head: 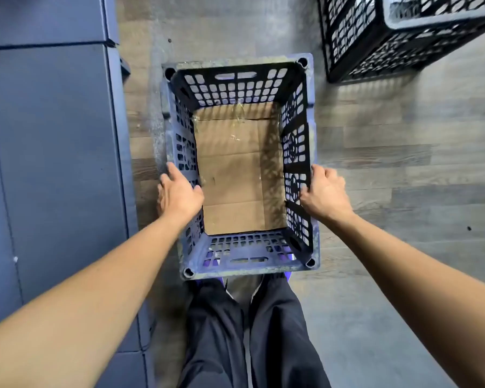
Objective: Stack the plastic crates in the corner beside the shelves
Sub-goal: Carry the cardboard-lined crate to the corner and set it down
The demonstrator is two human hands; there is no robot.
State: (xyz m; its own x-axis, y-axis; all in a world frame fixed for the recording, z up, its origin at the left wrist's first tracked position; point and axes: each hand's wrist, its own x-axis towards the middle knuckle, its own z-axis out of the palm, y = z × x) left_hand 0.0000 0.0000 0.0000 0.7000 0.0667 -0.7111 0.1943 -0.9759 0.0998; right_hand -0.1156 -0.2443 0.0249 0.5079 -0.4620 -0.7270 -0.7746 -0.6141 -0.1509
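Observation:
A dark blue perforated plastic crate stands in front of my legs, its top open and a sheet of brown cardboard lining its bottom. My left hand grips the crate's left rim, thumb inside the wall and fingers down the outside. My right hand grips the right rim the same way, with the thumb curled over the inner edge. A second black crate sits on the floor at the upper right, apart from the first.
A dark blue padded panel runs along the whole left side, close to the crate's left wall. Wood-look plank floor lies to the right and ahead. My dark trousers fill the bottom centre.

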